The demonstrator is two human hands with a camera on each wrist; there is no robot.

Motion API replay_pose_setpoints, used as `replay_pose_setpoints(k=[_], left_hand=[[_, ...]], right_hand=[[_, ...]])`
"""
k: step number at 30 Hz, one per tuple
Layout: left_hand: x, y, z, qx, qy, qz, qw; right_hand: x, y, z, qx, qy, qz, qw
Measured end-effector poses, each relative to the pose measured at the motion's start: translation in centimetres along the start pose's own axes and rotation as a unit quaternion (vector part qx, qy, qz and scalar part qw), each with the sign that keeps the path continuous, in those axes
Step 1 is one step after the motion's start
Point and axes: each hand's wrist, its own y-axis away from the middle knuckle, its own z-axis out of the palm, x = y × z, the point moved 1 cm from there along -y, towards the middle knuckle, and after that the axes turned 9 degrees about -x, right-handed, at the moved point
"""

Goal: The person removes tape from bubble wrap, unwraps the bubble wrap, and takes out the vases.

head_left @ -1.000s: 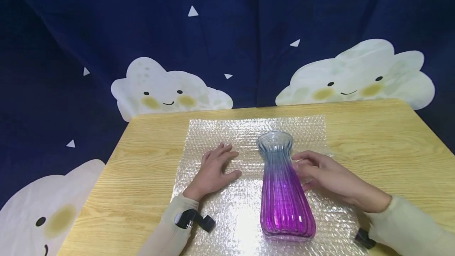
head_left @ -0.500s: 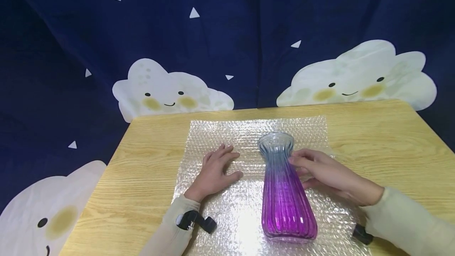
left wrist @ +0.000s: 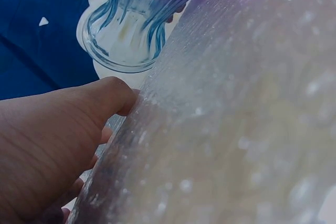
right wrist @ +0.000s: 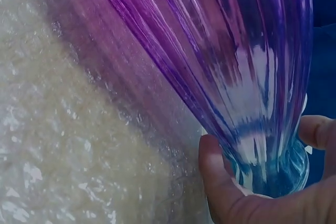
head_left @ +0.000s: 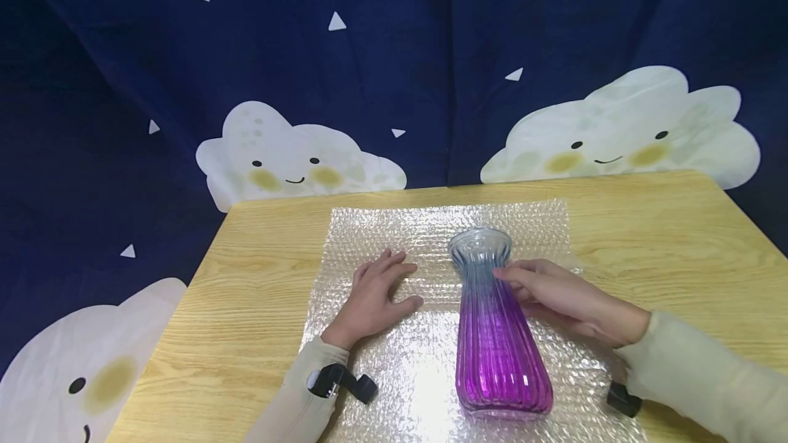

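A ribbed glass vase, clear blue at the neck and purple toward its wide base, lies on its side on a sheet of bubble wrap. Its flared mouth points away from me. My right hand holds the narrow neck from the right, the thumb on top. In the right wrist view, thumb and a finger flank the neck of the vase; its other fingers are hidden. Spread and holding nothing, my left hand rests on the bubble wrap to the left, apart from the vase.
Bubble wrap covers the middle of a wooden table. Behind the table hangs a dark blue curtain printed with clouds and triangles. A black camera strap is on the left wrist.
My right hand has moved left onto the vase, from fingers beside the neck to a grip on it. The left hand has stayed put.
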Motion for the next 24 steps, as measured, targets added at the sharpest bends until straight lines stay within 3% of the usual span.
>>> replay_pose_setpoints(k=[12, 24], left_hand=[[-0.11, -0.05, 0.02, -0.004, 0.001, -0.004, 1.0], [-0.17, -0.05, 0.07, -0.009, -0.002, -0.012, 0.9999]], right_hand=[[0.22, -0.56, 0.35, -0.032, -0.036, 0.001, 0.9988], [0.76, -0.98, 0.66, -0.028, -0.086, -0.008, 0.9959]])
